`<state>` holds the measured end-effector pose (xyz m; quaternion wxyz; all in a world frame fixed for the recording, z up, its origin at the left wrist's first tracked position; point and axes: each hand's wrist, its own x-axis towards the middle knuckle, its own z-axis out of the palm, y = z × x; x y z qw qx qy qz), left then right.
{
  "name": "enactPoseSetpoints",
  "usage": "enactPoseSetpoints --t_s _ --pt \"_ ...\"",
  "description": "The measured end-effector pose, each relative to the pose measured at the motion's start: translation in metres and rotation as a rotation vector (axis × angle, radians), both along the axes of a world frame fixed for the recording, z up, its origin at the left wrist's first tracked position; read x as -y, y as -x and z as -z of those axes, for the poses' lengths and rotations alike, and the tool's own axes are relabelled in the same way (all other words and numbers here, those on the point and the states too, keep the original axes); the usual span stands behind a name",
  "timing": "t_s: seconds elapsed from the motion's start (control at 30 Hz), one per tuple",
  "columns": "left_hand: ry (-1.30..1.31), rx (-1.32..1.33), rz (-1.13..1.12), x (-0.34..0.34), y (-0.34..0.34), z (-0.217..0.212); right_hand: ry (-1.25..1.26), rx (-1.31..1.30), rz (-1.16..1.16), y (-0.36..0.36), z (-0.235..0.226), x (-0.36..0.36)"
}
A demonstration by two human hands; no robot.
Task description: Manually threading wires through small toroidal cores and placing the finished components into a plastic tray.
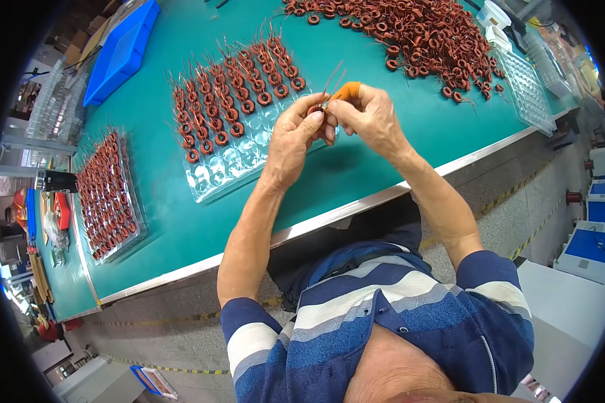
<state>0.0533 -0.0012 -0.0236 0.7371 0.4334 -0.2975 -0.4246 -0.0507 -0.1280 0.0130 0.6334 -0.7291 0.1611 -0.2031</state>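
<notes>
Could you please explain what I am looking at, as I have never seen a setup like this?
There is no machine here, just a person's own hands. A wide fisheye camera worn on the head looks down at them, so straight edges bend near the rim. The left hand holds a wire-wound ring coil, with the right hand close against it. On the green table lie a loose heap of similar coils, a partly filled clear blister tray, a fuller tray at left and a blue tray.
</notes>
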Motion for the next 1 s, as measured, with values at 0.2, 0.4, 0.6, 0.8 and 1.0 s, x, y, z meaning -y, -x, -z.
enactPoseSetpoints --t_s 0.2,0.4,0.6,0.8,1.0 --pt "-0.04 0.061 -0.2 0.001 -0.001 0.004 -0.039 -0.017 0.031 -0.006 0.014 -0.004" --pt "-0.07 0.041 -0.206 -0.002 -0.003 0.002 -0.246 0.105 0.074 -0.014 0.022 0.004" --pt "-0.108 0.013 -0.21 -0.003 -0.004 0.002 -0.239 0.127 0.077 -0.019 0.022 0.013" --pt "-0.134 0.027 -0.219 -0.002 -0.004 0.005 -0.14 0.079 0.132 -0.014 0.027 -0.001" --pt "-0.09 0.145 -0.086 -0.001 0.005 -0.003 -0.191 0.185 0.114 -0.018 0.03 0.002"
